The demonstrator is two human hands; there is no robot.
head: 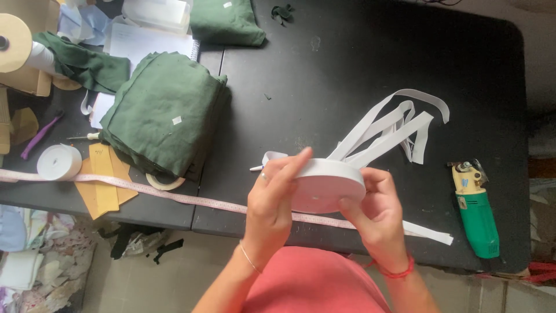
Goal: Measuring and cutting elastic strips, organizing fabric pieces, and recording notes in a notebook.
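Head view: left hand (272, 194) grips the near-left rim of a white roll of elastic band (325, 184), fingers curled over the top edge, thumb hidden behind them. Right hand (376, 208) clasps the right rim, thumb on the roll's flat face, fingers wrapped around the far side. Both hands are partly closed on the roll, which is held above the near edge of the black table (347, 75). The roll's flat face tilts toward the camera; its axis runs roughly up and toward the person. Both forearms rise from the bottom of the frame and converge at the roll, wrists bent inward. Loose white strips (394, 130) fan out from the roll toward the upper right. A pink measuring tape (174, 196) lies along the table edge below the hands. A green power tool (476, 211) lies to the right, a stack of green cloth (162, 110) to the left.
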